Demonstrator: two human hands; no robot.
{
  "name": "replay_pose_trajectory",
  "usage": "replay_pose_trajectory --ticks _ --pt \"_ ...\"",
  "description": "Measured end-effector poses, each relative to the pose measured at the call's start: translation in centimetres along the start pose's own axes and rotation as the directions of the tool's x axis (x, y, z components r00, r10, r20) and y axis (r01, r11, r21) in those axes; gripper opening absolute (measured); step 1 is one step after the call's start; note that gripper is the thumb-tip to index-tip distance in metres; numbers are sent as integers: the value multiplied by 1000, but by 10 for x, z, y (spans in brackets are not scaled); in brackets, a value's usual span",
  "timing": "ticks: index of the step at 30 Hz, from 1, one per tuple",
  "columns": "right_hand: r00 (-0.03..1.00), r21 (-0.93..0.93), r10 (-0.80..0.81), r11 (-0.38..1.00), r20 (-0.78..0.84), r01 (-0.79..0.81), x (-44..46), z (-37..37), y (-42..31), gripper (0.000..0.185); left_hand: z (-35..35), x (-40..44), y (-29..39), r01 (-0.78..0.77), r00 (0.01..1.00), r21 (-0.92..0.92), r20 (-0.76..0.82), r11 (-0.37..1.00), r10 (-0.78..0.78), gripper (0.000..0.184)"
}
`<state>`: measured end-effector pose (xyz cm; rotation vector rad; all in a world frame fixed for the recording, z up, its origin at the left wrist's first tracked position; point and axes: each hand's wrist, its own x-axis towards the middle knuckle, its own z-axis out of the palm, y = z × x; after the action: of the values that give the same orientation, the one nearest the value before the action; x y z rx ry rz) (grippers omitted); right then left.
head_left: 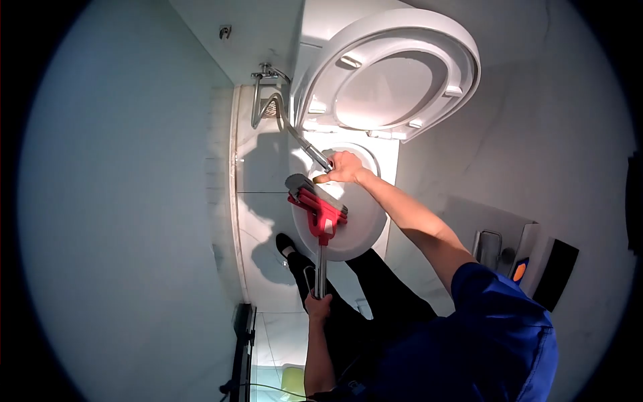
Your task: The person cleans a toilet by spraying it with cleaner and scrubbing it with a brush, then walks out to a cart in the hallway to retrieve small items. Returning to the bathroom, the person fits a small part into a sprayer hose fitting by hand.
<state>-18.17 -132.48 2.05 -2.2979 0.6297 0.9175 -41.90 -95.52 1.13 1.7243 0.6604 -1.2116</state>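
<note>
My left hand (318,306) is closed round the metal handle of a red mop (324,218). The mop's grey sponge head (315,193) is over the toilet bowl (365,224). Above the bowl, my right hand (343,167) grips a metal spray nozzle (317,157) on a flexible hose (276,107), just beyond the sponge. Whether water is coming out cannot be made out. The toilet seat and lid (395,80) are raised.
A glass panel (134,201) fills the left side. The hose runs from a wall valve (266,70) beside the toilet. A paper holder (489,248) and a dark panel (556,275) are on the right wall. My shoe (284,243) is left of the bowl.
</note>
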Motion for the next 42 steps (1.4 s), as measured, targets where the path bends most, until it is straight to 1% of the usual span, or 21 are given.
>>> replay_pose_trajectory --ticks 1,4,5,8,9,12,13,16,17,19,21,25,28,29,32,35,37,38,39,40,42 --pt "1000 127 -18 992 7 17 -1 2 2 56 -2 8 -10 -30 1000 -16 -2 999 30 37" --pt "1000 473 2 881 14 -8 -3 14 9 52 -9 1 4 101 994 -73 54 992 -97 34" --pt "990 519 46 848 131 -108 4 18 10 48 -10 2 4 95 994 -60 57 994 -91 33" --pt "996 646 37 760 77 -79 4 29 4 46 -11 8 0 77 996 -39 55 996 -75 29" --pt "996 560 86 826 -15 -63 7 36 3 41 -11 12 -4 77 996 -36 54 996 -75 28" --pt "990 410 110 902 88 -137 6 44 18 36 -15 20 -16 99 993 5 65 995 -99 24" --pt "988 340 93 932 124 -130 3 44 23 35 -16 22 -18 107 991 21 75 994 -109 23" --pt "995 28 102 994 2 -102 0 46 33 36 -19 18 -8 100 989 31 107 994 -103 23" --pt "997 43 71 996 20 -72 3 47 35 37 -20 16 -2 108 988 35 106 994 -111 23" --pt "996 288 38 956 85 -61 2 47 31 37 -20 13 4 128 986 48 104 991 -132 24" --pt "993 498 -16 866 114 -43 6 57 26 35 -19 11 9 173 978 10 119 985 -173 26" --pt "994 462 -46 887 98 -4 14 65 33 32 -19 10 11 215 964 -7 162 977 -211 26" --pt "995 367 -66 930 81 32 8 60 44 25 -17 9 12 175 976 40 127 984 -179 25" --pt "994 371 -99 926 55 72 5 61 48 24 -16 8 10 166 978 31 121 986 -168 24" --pt "983 459 -152 884 99 91 1 63 53 22 -15 10 5 140 984 11 106 990 -141 24" --pt "982 418 -121 907 147 50 -5 59 57 21 -16 15 -4 131 986 9 107 991 -131 24" --pt "981 290 -174 946 83 144 -8 66 64 20 -17 18 -12 124 987 15 106 992 -124 26" --pt "978 221 -203 957 51 187 -10 69 67 20 -16 20 -16 82 994 21 64 996 -83 28" --pt "977 389 -193 910 89 144 -15 74 70 21 -14 23 -21 39 999 26 24 999 -40 29" --pt "979 311 -193 936 67 164 -15 75 75 21 -13 23 -27 2 1000 32 -18 999 -1 31" --pt "981 159 -193 969 18 187 -16 76 82 21 -15 16 -34 -56 997 78 -39 995 59 34"
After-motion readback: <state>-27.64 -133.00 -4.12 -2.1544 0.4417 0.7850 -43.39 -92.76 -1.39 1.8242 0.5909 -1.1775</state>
